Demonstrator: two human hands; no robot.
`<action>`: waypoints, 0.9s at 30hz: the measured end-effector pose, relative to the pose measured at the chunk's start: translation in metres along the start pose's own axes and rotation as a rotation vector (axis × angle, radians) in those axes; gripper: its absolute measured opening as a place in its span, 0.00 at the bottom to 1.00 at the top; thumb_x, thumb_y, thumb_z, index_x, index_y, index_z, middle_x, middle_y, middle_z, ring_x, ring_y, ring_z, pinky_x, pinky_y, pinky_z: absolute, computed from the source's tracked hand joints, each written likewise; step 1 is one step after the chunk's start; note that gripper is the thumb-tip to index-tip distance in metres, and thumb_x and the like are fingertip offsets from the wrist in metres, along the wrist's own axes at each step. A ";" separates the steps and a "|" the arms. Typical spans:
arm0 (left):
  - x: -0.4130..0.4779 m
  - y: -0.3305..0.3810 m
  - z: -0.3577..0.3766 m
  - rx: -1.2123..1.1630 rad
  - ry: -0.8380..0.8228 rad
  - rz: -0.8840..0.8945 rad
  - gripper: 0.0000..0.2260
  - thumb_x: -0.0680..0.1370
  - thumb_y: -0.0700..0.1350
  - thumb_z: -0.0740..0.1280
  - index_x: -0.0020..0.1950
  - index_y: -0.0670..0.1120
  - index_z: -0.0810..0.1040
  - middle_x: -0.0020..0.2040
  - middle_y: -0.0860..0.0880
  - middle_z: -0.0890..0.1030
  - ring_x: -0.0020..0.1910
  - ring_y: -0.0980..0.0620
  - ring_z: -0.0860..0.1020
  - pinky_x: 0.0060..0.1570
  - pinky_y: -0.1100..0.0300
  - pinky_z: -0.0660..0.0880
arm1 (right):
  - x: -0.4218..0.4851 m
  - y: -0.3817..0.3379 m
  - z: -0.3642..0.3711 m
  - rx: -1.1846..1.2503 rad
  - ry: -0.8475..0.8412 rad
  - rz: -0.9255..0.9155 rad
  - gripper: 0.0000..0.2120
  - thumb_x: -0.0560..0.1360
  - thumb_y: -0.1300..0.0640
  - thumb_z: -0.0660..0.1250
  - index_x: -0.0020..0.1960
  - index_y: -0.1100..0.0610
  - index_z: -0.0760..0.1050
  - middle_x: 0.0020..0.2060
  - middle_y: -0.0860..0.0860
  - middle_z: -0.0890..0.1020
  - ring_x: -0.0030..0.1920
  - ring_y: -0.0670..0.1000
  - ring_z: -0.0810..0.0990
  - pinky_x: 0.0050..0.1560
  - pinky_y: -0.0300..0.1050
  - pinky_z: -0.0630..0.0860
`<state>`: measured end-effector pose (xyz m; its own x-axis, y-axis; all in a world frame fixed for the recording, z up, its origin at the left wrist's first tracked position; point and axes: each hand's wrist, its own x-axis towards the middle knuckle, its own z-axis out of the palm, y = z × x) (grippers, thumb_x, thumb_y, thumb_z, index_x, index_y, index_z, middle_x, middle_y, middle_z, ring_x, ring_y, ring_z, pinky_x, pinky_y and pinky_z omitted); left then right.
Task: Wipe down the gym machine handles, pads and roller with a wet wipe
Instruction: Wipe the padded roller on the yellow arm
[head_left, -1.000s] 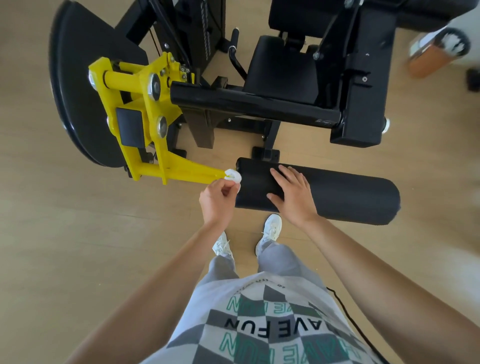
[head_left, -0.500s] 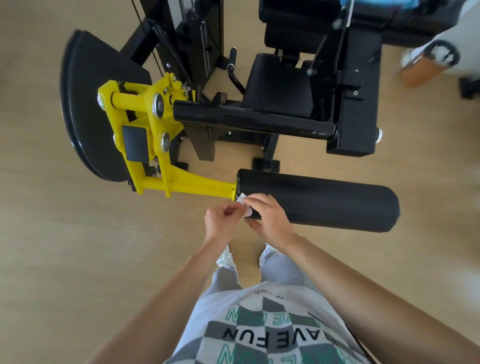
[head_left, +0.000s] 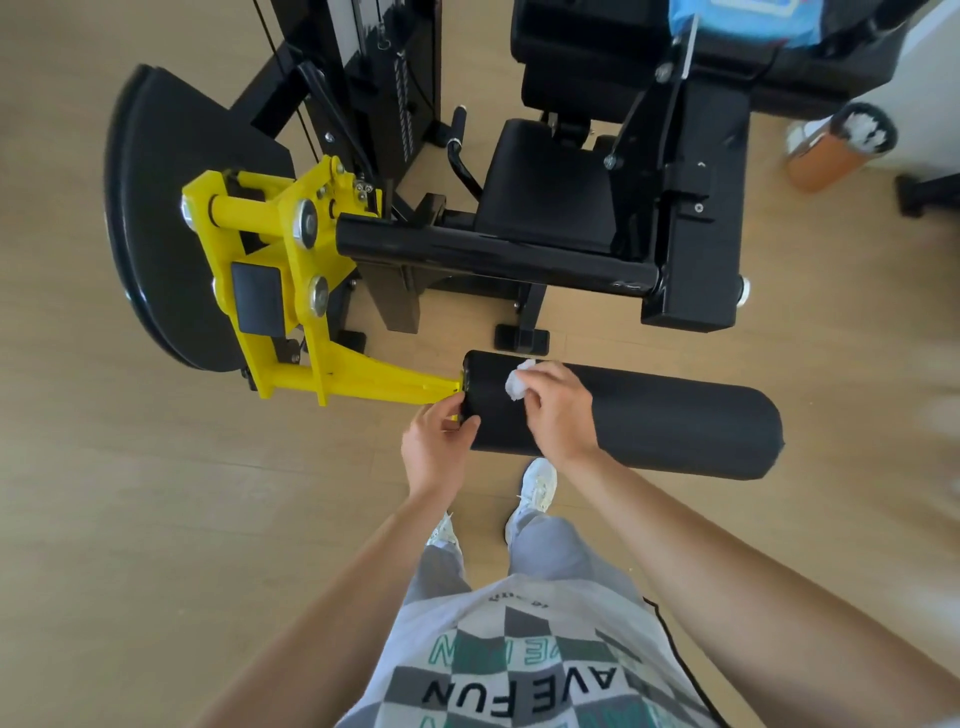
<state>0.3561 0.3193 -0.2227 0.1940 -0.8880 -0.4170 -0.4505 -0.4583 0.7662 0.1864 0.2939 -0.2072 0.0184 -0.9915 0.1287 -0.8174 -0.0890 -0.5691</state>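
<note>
**Black roller, white wipe at its left end**

From my seat I look down on the roller (head_left: 675, 421), which lies crosswise just in front of my shoes (head_left: 540, 480), its left end fixed to the yellow arm (head_left: 374, 384) of the machine. My right hand (head_left: 556, 410) has its fingers curled round a crumpled wipe (head_left: 517, 384) and holds it against the top of the roller, close to that left end. My left hand (head_left: 436, 441) grips the end cap itself, where roller and arm meet: thumb on the near face, fingers bent round the edge.

Beyond the roller, a glossy black bar (head_left: 493, 254) runs parallel to it, higher on the frame, from the yellow pivot to a black box on the right. Behind the bar sits the seat pad (head_left: 550, 187), with a curved black handle (head_left: 460, 150) to its left. A blue pack (head_left: 743, 21) rests on the machine at the top edge of my view. A dark half-round cover (head_left: 166, 208) stands at the far left. An orange tube (head_left: 831, 150) with white stuff in its mouth stands on the wood floor (head_left: 156, 519) to the right.
</note>
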 end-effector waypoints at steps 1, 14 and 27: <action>0.000 0.001 0.001 0.004 0.020 -0.012 0.12 0.77 0.46 0.73 0.60 0.53 0.84 0.48 0.54 0.85 0.44 0.56 0.82 0.49 0.56 0.78 | -0.001 -0.005 0.005 0.005 -0.030 -0.040 0.10 0.71 0.73 0.70 0.43 0.60 0.83 0.47 0.53 0.83 0.45 0.53 0.80 0.48 0.43 0.78; 0.007 0.001 -0.005 -0.019 0.005 -0.032 0.09 0.75 0.46 0.76 0.55 0.54 0.85 0.45 0.58 0.84 0.43 0.61 0.82 0.46 0.63 0.77 | -0.036 0.040 -0.010 -0.111 -0.011 0.006 0.09 0.73 0.70 0.74 0.52 0.63 0.83 0.50 0.54 0.81 0.47 0.53 0.74 0.47 0.46 0.79; 0.028 0.010 0.000 -0.025 -0.002 0.019 0.11 0.78 0.48 0.74 0.60 0.50 0.84 0.49 0.54 0.84 0.44 0.56 0.81 0.50 0.56 0.78 | -0.047 0.042 -0.018 -0.135 0.078 0.161 0.10 0.71 0.75 0.70 0.50 0.67 0.82 0.54 0.58 0.83 0.46 0.58 0.79 0.50 0.49 0.79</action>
<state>0.3570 0.2896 -0.2269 0.1835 -0.8964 -0.4035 -0.4323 -0.4422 0.7858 0.1410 0.3382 -0.2220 -0.1587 -0.9812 0.1101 -0.8760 0.0885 -0.4741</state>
